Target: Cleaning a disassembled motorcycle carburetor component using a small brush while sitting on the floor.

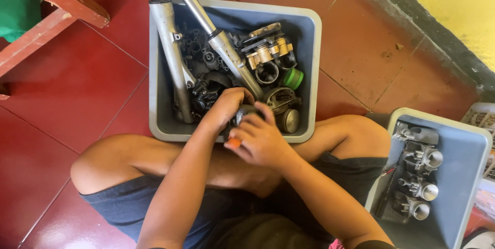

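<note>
Gripping, seemingly, one metal part: both hands.

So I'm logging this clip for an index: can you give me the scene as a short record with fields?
setting: red tiled floor, person seated cross-legged
left hand: on a dark metal engine part over the bin's near edge
right hand: on the same part, orange-handled tool under its fingers
centre bin: grey plastic bin with two silver fork tubes, green cap
right bin: second grey bin holding silver carburettors
</note>
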